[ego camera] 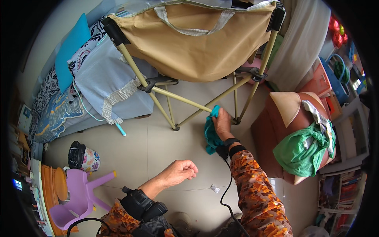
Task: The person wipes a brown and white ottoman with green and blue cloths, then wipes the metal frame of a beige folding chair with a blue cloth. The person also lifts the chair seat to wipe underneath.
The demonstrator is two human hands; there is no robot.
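Note:
My right hand [222,123] holds a teal cloth [211,137] against a tan metal tube [185,100] of a folding frame, near the tube's lower right end. The cloth hangs down below the hand. A tan fabric bag with a grey webbing handle [195,44] is slung between the frame's legs, above both hands. My left hand [180,172] is held over the tiled floor, its fingers loosely curled and nothing seen in them. A black device is strapped to the left wrist; a black band and a cable are at the right wrist.
A brown leather ottoman [263,136] bearing a green cloth [302,148] stands at right. At left are a sofa with a grey-blue cover [97,74], a flowered bin [91,160] and a purple plastic child's chair [77,183]. A small wrapper [215,188] lies on the floor.

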